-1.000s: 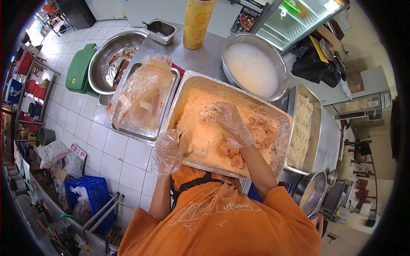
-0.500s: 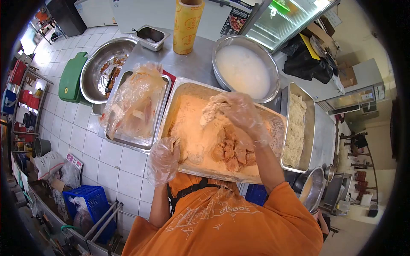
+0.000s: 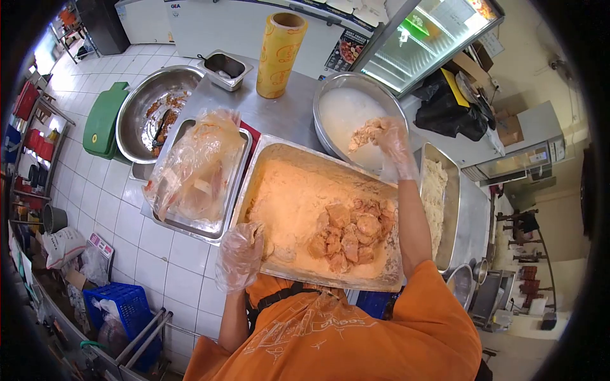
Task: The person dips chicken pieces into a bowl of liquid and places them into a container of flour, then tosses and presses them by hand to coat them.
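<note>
- Over the round steel bowl of white liquid [image 3: 346, 114], the right hand [image 3: 389, 136], in a thin plastic glove, has its fingers clenched around a floured piece of chicken [image 3: 365, 132], held above the liquid as if so that any drips fall into the bowl rather than on the worktop [image 3: 279, 111]
- The left hand [image 3: 240, 254], gloved too, rests at the near left rim of the big flour tray [image 3: 267, 159]; its fingers curl loosely at the edge, seemingly steadying it, and whether they grip anything cannot be told
- More coated pieces [image 3: 348, 236] lie heaped at the tray's near right corner, clear of the smooth flour
- A tray of pale crumbs [image 3: 435, 197] stands just to the right of the flour tray
- To the left, a pan lined with a plastic bag [image 3: 194, 165]
- A yellow roll of cling film [image 3: 279, 38] stands upright behind; its print is too small to read
- "GEA" shows on a white cabinet [image 3: 175, 6] beyond
</note>
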